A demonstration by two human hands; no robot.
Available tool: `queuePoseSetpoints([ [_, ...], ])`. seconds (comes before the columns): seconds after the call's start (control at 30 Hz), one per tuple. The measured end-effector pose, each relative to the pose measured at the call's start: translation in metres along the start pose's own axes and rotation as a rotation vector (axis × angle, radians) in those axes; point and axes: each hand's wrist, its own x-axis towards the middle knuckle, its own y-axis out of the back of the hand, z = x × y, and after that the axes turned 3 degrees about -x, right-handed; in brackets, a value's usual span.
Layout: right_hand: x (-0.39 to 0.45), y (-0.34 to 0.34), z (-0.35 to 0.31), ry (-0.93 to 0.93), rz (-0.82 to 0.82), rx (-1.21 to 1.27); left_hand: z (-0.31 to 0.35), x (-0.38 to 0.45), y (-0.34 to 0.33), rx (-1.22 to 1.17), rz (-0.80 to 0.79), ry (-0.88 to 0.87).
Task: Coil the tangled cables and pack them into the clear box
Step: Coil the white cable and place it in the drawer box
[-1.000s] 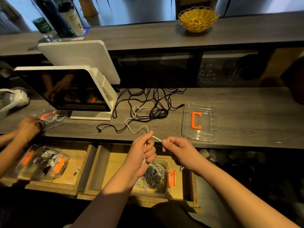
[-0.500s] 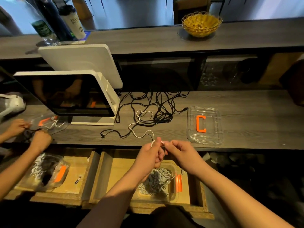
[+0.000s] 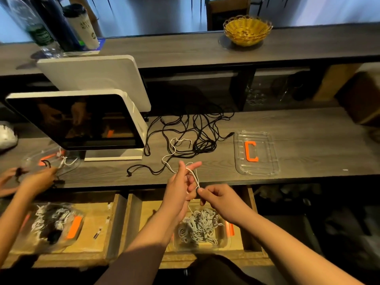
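Fingers (image 3: 196,166) over grey counter (image 3: 308,140), open drawer (image 3: 150,212)

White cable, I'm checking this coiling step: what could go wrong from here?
The white cable runs from the left hand back into the black cable tangle, so pulling may drag or tighten it. The loops sit on spread fingers and could slip off while the right hand pinches the cable.

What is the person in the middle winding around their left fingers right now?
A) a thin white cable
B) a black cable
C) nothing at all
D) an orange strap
A: a thin white cable loops around the raised fingers of the left hand, while the right hand pinches it just beside them.
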Motion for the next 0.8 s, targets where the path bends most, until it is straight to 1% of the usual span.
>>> queuePoseSetpoints([
  [0.1, -0.001, -0.008, -0.001, -0.026, 0.012, 0.002, 0.002, -0.001, 0.0, -0.035, -0.012, 0.024],
  [0.33, -0.005, -0.027, -0.006, -0.041, 0.019, 0.018, 0.006, -0.01, 0.002, 0.078, 0.032, 0.041],
  [0.43, -0.005, -0.032, -0.004, -0.049, 0.039, 0.017, 0.007, -0.012, 0.004, 0.036, 0.017, 0.098],
  [0.57, -0.006, -0.035, -0.003, -0.077, 0.038, 0.036, 0.002, -0.011, 0.003, -0.114, -0.029, 0.15],
  [0.7, -0.008, -0.035, -0.004, -0.125, 0.035, 0.087, 0.003, -0.01, 0.005, -0.191, -0.033, 0.156],
  [0.8, -0.012, -0.038, -0.002, -0.127, 0.012, 0.05, -0.001, -0.01, 0.007, -0.206, -0.032, 0.146],
])
